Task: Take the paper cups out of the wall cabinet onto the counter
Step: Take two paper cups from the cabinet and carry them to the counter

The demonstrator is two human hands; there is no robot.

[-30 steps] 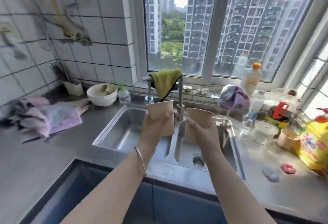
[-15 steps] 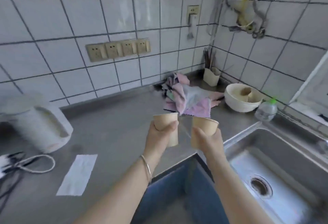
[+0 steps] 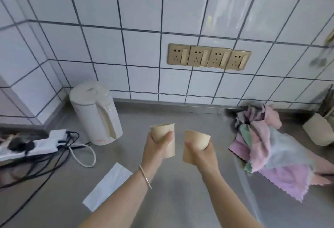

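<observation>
Two tan paper cups are held side by side above the grey steel counter [image 3: 180, 191]. My left hand [image 3: 155, 148], with a thin bangle on the wrist, grips the left paper cup [image 3: 163, 132], which is upright. My right hand [image 3: 200, 152] grips the right paper cup [image 3: 196, 140], which tilts with its mouth toward the right. Both cups hang in the air, apart from each other and clear of the counter. The wall cabinet is out of view.
A white electric kettle [image 3: 96, 112] stands at the back left, with a power strip and tangled cables [image 3: 36, 146] beside it. A white paper sheet [image 3: 108, 180] lies near my left forearm. Pink and grey cloths [image 3: 271, 148] are piled at right, by a chopstick holder [image 3: 319, 132]. Wall sockets [image 3: 208, 56] sit above.
The view has swung left from the sink and window to the counter below the sockets. Both hands have kept their cups and stayed in front of me.
</observation>
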